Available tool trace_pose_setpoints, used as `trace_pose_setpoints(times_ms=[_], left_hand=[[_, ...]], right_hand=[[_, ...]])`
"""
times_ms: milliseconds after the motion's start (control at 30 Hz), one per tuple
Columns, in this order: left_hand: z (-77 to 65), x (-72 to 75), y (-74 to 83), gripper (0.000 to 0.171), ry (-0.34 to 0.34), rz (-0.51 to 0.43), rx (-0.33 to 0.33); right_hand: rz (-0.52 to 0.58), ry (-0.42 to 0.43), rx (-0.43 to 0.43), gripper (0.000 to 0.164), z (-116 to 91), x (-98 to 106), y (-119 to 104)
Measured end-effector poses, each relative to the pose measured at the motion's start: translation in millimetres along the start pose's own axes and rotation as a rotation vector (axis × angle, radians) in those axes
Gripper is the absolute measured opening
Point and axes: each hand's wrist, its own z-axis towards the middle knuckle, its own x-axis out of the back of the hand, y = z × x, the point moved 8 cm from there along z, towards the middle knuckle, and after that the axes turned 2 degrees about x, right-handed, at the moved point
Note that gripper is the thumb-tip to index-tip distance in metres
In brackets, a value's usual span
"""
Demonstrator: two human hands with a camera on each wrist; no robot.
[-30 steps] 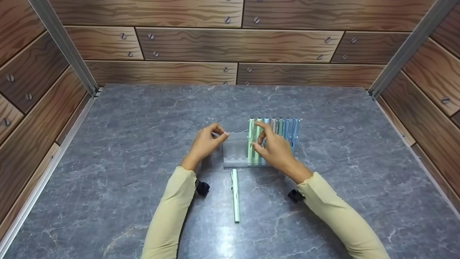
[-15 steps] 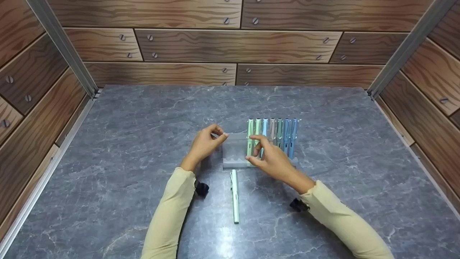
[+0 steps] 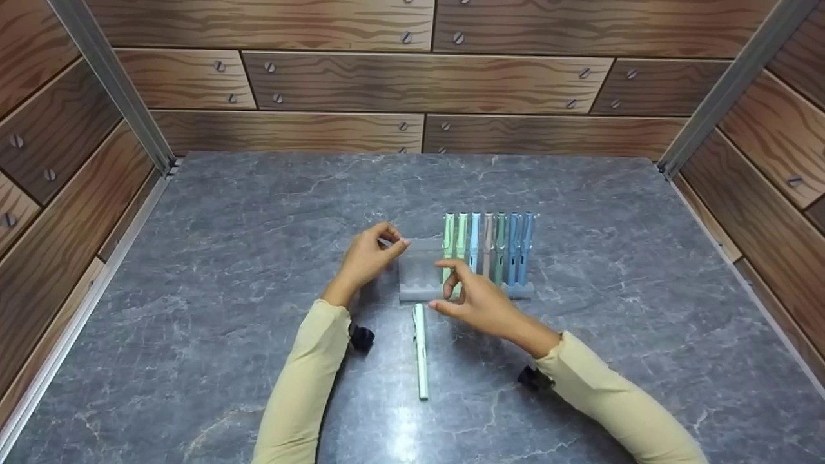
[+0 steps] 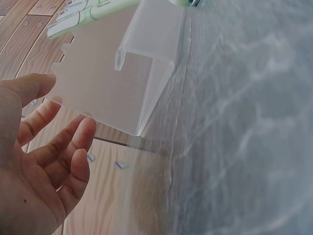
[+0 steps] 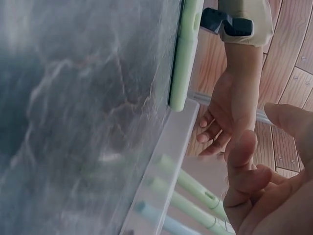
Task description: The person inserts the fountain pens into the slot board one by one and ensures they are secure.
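Note:
A frosted clear pen stand stands upright mid-table, with several capped pens in green, blue, grey and dark green side by side in its right part. My left hand pinches the stand's upper left corner between thumb and forefinger; in the left wrist view the stand's side reaches the fingertips. In front of the stand lies a mint green pen, cap end toward it. My right hand hovers just right of that pen's cap, thumb and forefinger parted, other fingers bent, nothing held. It hides the lower ends of some racked pens.
The stand's left part shows bare notches. The grey marbled tabletop spreads all around. Wood-patterned panels and metal posts border it at the back and sides.
My right hand has come down and left from in front of the racked pens to near the cap of the lying pen. The left hand has stayed at the stand's corner.

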Motion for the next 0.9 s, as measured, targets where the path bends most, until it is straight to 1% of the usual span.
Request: trace_pose_setpoints(times_ms=[267,433,767,900], left_hand=[[-0.9,-0.4,-2.3,0.021,-0.014,-0.003,0.014],[-1.5,-0.6,-2.0,0.021,-0.018,-0.007,0.011],[-1.3,-0.8,-1.5,0.02,-0.018,-0.007,0.014],[-1.6,-0.6,-1.5,0.02,-0.014,-0.011,0.015]], right_hand=[[0.085,-0.099,-0.055,0.068,-2,-16,2],[0.122,-0.144,-0.081,0.07,-3,-24,4],[0.105,-0.222,-0.128,0.069,-3,-37,7],[0.077,-0.234,-0.131,0.069,-3,-41,9]])
